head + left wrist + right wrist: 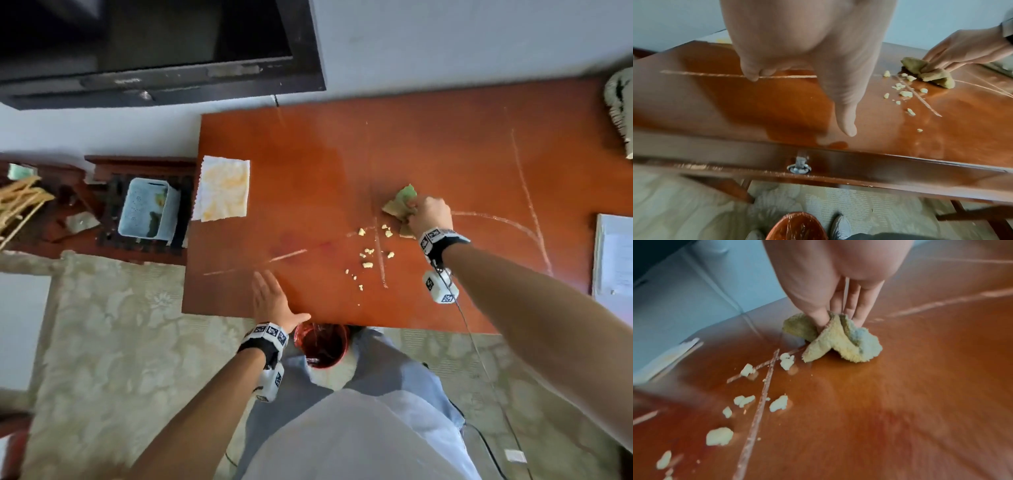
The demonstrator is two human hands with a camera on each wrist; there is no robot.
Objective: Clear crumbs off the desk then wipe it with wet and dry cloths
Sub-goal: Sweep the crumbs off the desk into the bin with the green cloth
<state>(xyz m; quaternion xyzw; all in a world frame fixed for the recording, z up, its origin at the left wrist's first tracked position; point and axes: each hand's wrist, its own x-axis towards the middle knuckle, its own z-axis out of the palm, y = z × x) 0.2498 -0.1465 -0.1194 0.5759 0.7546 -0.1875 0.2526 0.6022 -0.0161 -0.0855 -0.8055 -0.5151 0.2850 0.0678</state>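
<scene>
Several pale yellow crumbs (368, 253) (905, 93) (779, 405) lie scattered mid-way across the reddish wooden desk (428, 154). My right hand (428, 214) (838, 311) pinches a bunched green cloth (400, 205) (929, 73) (840, 344) and holds it down on the desk just behind the crumbs. My left hand (270, 301) (797, 65) lies flat with straight fingers near the desk's front edge, left of the crumbs. A folded white-and-yellow cloth (222, 188) rests at the desk's left edge.
A red bin (322, 346) (797, 227) lined with plastic stands on the floor under the front edge. Pale streaks (531, 205) cross the desktop. A white paper (613, 260) lies at the right edge. A light blue basket (147, 209) sits left of the desk.
</scene>
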